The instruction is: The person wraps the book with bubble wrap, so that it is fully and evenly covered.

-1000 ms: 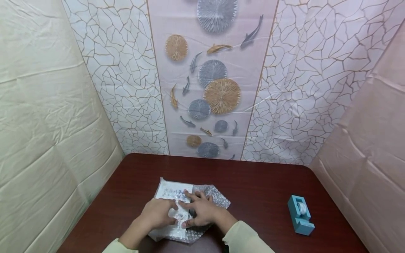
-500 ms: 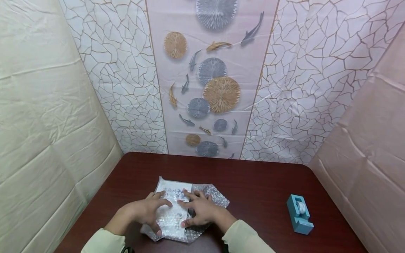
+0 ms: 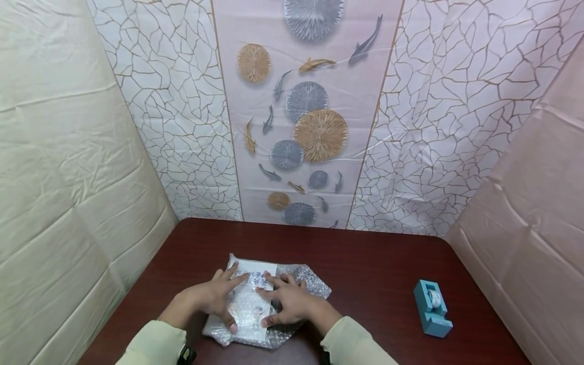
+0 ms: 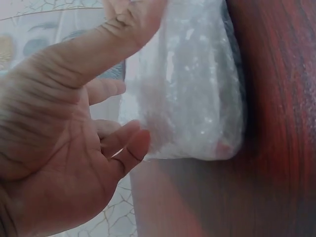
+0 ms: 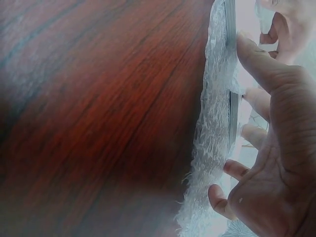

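Note:
A flat white book-like item with blue handwriting on its top lies on the table, with clear bubble wrap under it and folded over its left part. In the right wrist view its layered grey edge shows above the wrap. My left hand is spread over the wrapped left side, thumb near the front and fingertips toward the back. Fingers spread, my right hand rests on the item's right edge. The left wrist view shows the folded bubble wrap beside my left fingers.
A blue tape dispenser with a roll of clear tape stands on the right of the dark red-brown table. Behind the table hangs a patterned cloth, and pale cloth walls flank both sides.
My left hand has moved left off the middle of the white item to its left side, its fingers spreading and then sliding slightly inward. The right hand stays in place.

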Demonstrator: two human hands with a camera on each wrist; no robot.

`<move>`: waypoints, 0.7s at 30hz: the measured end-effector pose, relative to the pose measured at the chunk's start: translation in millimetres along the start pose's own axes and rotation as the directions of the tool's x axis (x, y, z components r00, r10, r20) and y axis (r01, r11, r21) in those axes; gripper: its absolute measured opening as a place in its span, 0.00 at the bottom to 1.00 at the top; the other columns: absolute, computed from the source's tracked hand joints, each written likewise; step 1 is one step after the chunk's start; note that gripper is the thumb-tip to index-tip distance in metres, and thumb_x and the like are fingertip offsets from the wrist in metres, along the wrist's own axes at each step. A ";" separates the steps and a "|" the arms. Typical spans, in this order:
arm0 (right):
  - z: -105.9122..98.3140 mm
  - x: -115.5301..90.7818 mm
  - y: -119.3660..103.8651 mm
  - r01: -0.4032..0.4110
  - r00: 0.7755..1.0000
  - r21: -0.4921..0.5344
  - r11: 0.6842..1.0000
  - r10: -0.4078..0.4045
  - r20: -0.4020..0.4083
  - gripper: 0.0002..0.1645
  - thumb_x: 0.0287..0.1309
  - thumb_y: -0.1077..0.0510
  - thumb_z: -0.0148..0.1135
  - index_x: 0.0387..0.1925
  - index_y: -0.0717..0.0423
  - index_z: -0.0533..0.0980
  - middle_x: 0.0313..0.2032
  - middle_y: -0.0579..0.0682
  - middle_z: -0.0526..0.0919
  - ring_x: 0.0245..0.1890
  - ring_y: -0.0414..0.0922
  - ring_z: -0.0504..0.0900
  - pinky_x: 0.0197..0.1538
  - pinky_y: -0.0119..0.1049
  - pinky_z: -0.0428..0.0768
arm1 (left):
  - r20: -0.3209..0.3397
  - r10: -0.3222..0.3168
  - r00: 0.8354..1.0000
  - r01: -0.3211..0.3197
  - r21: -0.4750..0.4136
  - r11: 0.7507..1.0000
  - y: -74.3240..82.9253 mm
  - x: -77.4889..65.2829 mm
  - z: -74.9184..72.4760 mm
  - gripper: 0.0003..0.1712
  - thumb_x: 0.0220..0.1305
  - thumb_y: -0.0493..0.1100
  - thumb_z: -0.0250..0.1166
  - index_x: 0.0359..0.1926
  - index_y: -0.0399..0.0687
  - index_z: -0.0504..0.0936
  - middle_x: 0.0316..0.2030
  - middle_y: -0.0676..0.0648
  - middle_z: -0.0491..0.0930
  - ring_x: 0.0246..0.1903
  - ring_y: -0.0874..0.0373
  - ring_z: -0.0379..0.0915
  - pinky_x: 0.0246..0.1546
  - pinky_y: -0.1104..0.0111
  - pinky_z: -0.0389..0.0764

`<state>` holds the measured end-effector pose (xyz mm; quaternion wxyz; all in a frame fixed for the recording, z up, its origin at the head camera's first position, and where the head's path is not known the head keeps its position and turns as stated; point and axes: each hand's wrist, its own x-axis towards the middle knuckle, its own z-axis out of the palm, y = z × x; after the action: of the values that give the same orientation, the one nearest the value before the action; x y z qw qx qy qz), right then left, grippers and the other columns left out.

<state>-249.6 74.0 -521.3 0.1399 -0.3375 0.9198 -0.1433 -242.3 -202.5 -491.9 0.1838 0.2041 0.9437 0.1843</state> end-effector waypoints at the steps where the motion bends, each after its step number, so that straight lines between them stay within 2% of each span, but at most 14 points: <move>1: 0.1 0.2 0.0 -0.001 1.000 0.001 1.000 0.001 0.002 0.52 0.64 0.24 0.70 0.85 0.26 0.63 0.91 0.44 0.47 0.89 0.66 0.48 0.76 0.87 0.56 | 0.007 -0.005 1.000 0.005 0.002 1.000 -0.6 1.5 0.4 0.79 0.38 0.57 0.94 0.89 0.55 0.58 0.90 0.34 0.38 0.86 0.23 0.37 0.74 0.28 0.70; 10: 0.9 1.3 0.0 -0.006 1.000 0.010 1.000 0.006 0.006 0.52 0.65 0.24 0.70 0.85 0.26 0.63 0.91 0.43 0.46 0.89 0.65 0.48 0.76 0.87 0.56 | 0.027 -0.016 0.999 0.014 0.069 0.998 -0.1 13.3 -0.3 0.74 0.45 0.65 0.89 0.89 0.59 0.59 0.90 0.35 0.42 0.83 0.29 0.46 0.72 0.32 0.74; 13: 1.7 1.7 0.7 -0.004 1.000 0.011 1.000 0.004 0.008 0.52 0.65 0.23 0.69 0.85 0.26 0.63 0.91 0.43 0.46 0.89 0.65 0.48 0.76 0.87 0.56 | 0.004 -0.019 1.000 0.019 0.043 0.999 1.8 13.7 1.9 0.71 0.50 0.67 0.87 0.89 0.59 0.60 0.90 0.34 0.44 0.84 0.28 0.45 0.73 0.32 0.73; 16: 2.0 2.2 1.2 -0.002 1.000 0.007 1.000 0.002 0.007 0.52 0.65 0.22 0.69 0.85 0.26 0.63 0.91 0.43 0.46 0.89 0.66 0.48 0.75 0.87 0.56 | -0.030 -0.012 0.999 0.013 0.040 0.999 5.2 14.5 5.4 0.69 0.54 0.73 0.82 0.89 0.60 0.58 0.89 0.31 0.45 0.81 0.29 0.49 0.71 0.32 0.75; 19: 2.0 2.3 0.8 -0.003 1.000 -0.004 1.000 0.003 -0.001 0.53 0.64 0.22 0.69 0.85 0.25 0.63 0.91 0.43 0.47 0.89 0.66 0.49 0.75 0.87 0.57 | -0.062 -0.007 0.998 0.012 0.072 0.997 11.1 16.8 8.6 0.67 0.57 0.79 0.76 0.89 0.66 0.58 0.87 0.26 0.48 0.80 0.27 0.51 0.67 0.31 0.78; 21: 2.9 2.3 0.4 -0.004 1.000 -0.012 1.000 0.004 -0.009 0.53 0.64 0.22 0.70 0.85 0.25 0.63 0.91 0.43 0.48 0.88 0.66 0.51 0.75 0.86 0.58 | -0.088 0.000 0.996 0.011 0.122 0.992 12.7 21.2 13.7 0.64 0.58 0.85 0.69 0.89 0.74 0.56 0.85 0.22 0.50 0.80 0.22 0.52 0.63 0.28 0.80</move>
<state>-250.4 72.3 -524.4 0.1340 -0.3360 0.9219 -0.1388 -250.5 -178.4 -504.2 0.1299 0.2041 0.9610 0.1343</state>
